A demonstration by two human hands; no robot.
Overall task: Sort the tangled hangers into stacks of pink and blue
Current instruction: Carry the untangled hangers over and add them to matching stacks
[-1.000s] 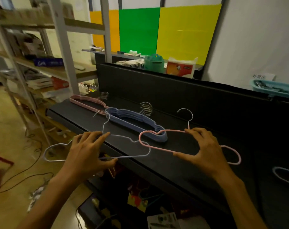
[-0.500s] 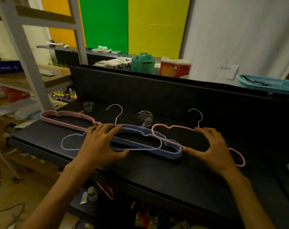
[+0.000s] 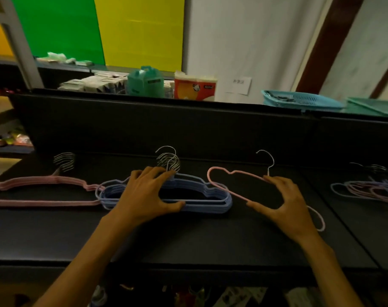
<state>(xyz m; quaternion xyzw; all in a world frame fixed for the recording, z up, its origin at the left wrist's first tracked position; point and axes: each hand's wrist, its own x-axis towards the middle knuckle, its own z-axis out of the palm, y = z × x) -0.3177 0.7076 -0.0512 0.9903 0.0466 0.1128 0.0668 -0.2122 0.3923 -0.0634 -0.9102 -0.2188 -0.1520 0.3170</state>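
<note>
A stack of blue hangers (image 3: 219,201) lies in the middle of the black table (image 3: 188,238). My left hand (image 3: 146,193) grips a blue hanger lying on top of that stack, thumb on its lower bar. To the left lies a stack of pink hangers (image 3: 44,182). My right hand (image 3: 286,202) holds a single pink hanger (image 3: 233,176) just right of the blue stack, its left end over the stack's edge. A tangle of pink and blue hangers (image 3: 370,189) lies at the far right.
A black back wall (image 3: 188,129) runs behind the table. Beyond it stand a teal container (image 3: 145,82), an orange tissue pack (image 3: 195,87) and a blue basket (image 3: 301,99). Shelving (image 3: 18,41) stands at the left.
My left hand has carried the blue hanger from off the table's front edge rightwards onto the blue stack. My right hand has kept the pink hanger beside the stack. The camera has turned right.
</note>
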